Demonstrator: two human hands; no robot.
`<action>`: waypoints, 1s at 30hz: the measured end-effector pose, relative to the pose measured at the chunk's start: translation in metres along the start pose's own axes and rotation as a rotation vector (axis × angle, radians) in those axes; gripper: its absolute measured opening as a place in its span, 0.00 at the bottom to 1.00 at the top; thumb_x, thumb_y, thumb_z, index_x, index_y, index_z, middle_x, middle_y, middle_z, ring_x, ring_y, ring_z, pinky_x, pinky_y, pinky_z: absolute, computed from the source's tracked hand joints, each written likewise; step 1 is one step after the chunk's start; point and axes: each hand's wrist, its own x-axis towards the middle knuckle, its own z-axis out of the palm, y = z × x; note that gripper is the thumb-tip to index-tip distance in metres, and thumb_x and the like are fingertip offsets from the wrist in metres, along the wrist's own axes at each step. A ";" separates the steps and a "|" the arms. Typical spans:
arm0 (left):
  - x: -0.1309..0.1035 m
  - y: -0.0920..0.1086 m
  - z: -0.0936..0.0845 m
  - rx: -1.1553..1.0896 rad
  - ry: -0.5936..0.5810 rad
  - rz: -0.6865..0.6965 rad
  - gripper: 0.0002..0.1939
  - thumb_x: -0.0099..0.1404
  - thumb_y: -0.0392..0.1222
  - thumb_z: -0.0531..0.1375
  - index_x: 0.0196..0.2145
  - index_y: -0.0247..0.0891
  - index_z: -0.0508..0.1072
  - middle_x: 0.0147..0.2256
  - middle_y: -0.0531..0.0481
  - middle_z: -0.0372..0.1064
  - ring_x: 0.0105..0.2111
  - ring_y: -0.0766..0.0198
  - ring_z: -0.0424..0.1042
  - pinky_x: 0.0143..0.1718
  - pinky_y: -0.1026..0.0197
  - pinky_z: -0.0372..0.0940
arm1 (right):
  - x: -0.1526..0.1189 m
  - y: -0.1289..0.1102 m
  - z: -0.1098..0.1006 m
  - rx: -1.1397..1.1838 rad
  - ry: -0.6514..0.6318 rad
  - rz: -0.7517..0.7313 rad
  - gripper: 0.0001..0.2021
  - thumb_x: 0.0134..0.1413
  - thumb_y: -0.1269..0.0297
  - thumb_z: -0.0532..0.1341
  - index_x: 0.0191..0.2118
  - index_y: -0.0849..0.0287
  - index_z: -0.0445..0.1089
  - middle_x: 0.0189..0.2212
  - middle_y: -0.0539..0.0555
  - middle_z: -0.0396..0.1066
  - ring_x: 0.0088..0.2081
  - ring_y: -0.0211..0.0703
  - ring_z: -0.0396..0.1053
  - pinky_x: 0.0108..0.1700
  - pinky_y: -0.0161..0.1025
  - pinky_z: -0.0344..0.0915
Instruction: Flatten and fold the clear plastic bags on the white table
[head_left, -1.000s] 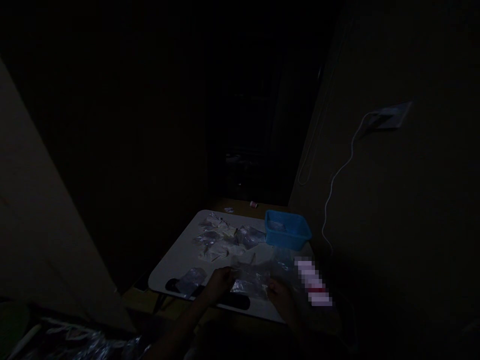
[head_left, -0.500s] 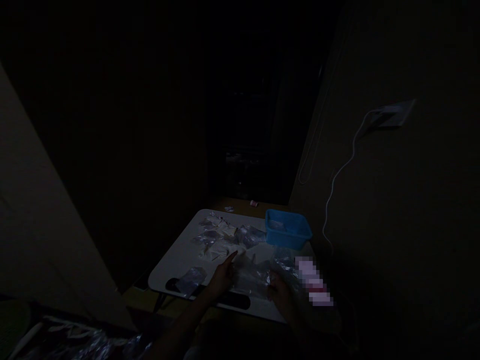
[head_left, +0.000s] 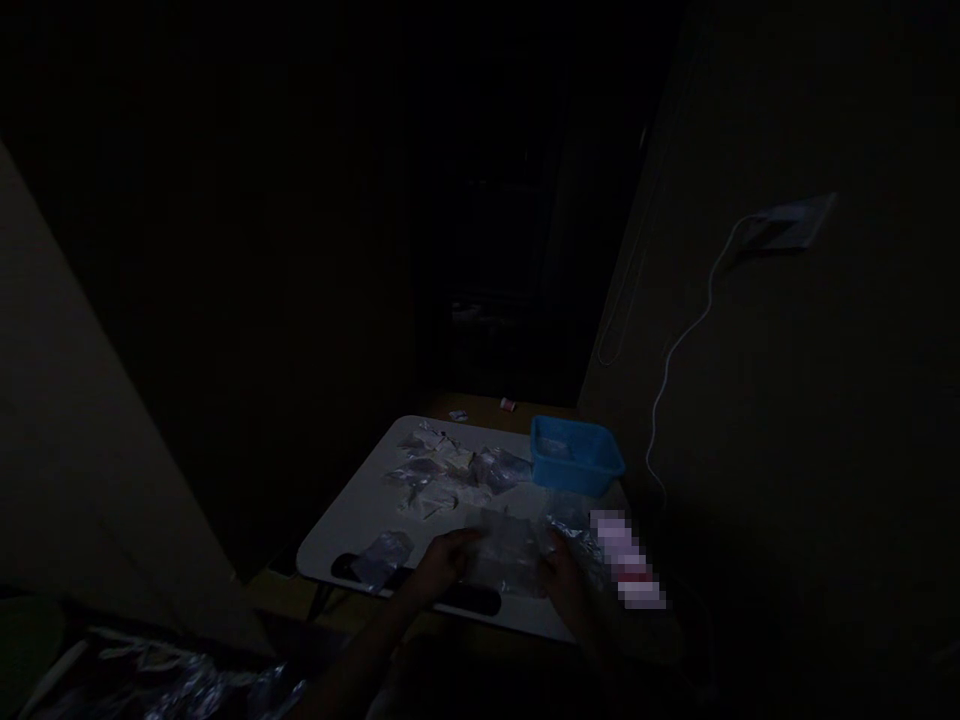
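Observation:
Between my two hands a clear plastic bag [head_left: 510, 555] is stretched out above the near part of a white folding table [head_left: 352, 520]. My left hand [head_left: 448, 558] is closed on the bag's left edge. At its right edge my right hand [head_left: 559, 572] grips it, fingers pinched. A pile of crumpled clear plastic bags [head_left: 431, 475] lies on the table beyond my left hand. One more plastic bag [head_left: 384, 558] rests near the front edge, left of my left hand. Some shiny plastic [head_left: 574, 530] lies just beyond my right hand. Dim light hides finer detail.
A blue plastic basket [head_left: 576, 460] stands at the table's back right corner with some clear plastic inside. A pixelated pinkish item [head_left: 628, 560] is at the right edge. A white cable [head_left: 667, 360] hangs from a wall socket [head_left: 787, 222]. Shiny wrapping [head_left: 195, 685] lies low at left.
My left hand's pointing index finger has folded in to grip the bag. The bag is now held more flat and taut between both hands, and my right hand has shifted slightly.

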 end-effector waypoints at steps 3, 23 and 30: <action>0.001 -0.002 0.001 0.030 0.025 0.034 0.21 0.52 0.34 0.53 0.46 0.38 0.68 0.47 0.49 0.65 0.47 0.60 0.63 0.50 0.58 0.55 | 0.001 -0.003 -0.002 -0.033 -0.058 0.018 0.25 0.40 0.69 0.50 0.50 0.64 0.58 0.17 0.47 0.64 0.20 0.40 0.64 0.21 0.34 0.61; 0.008 0.005 0.001 0.257 0.023 0.176 0.25 0.57 0.34 0.50 0.53 0.44 0.59 0.54 0.55 0.55 0.53 0.64 0.55 0.54 0.59 0.51 | -0.004 -0.020 -0.012 -0.302 -0.229 -0.058 0.14 0.42 0.71 0.48 0.31 0.59 0.70 0.31 0.54 0.72 0.34 0.41 0.68 0.38 0.33 0.62; 0.014 0.000 -0.003 0.425 0.022 0.164 0.29 0.56 0.33 0.51 0.55 0.47 0.54 0.55 0.57 0.51 0.54 0.63 0.54 0.52 0.61 0.53 | -0.006 -0.019 -0.012 -0.291 -0.223 -0.096 0.12 0.43 0.71 0.48 0.28 0.59 0.69 0.29 0.54 0.70 0.32 0.41 0.67 0.36 0.33 0.60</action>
